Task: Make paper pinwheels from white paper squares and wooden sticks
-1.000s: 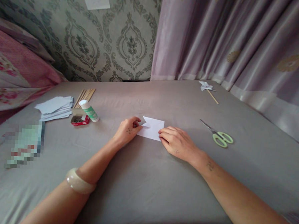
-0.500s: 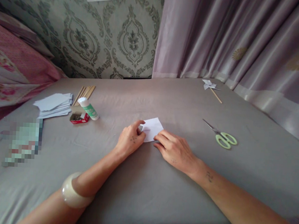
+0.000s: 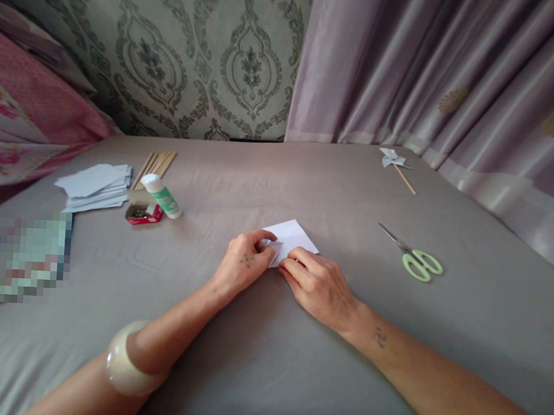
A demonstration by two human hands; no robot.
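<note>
"Where does the white paper (image 3: 298, 233) lie?"

"Between the person's two hands, on the grey cloth (image 3: 269, 176). The left hand (image 3: 244, 258) is at its left corner, and the right hand (image 3: 322, 287) is at its near edge."

"How open are the hands?"

"Both narrow. The left curls in, thumb and forefinger close together, holding the corner. The right has its fingers bunched, with the tips gripping the near edge; its thumb is mostly hidden."

"Anything on the wrists?"

"A pale bangle (image 3: 129, 361) around the left forearm."

"And containers?"

"A small red box (image 3: 145, 218), open, well apart from the left hand on that side. Small dark pieces (image 3: 140, 213) lie inside, too small to make out."

"What stands near it?"

"A green-and-white tube (image 3: 162, 196) just beside it, then wooden sticks (image 3: 156, 167) behind, and a stack of white sheets (image 3: 95, 188) further left."

"On the right?"

"Scissors (image 3: 416, 261) with pale green handles, well apart from the right hand. Farther back lies a paper pinwheel (image 3: 391, 158) on a stick."
</note>
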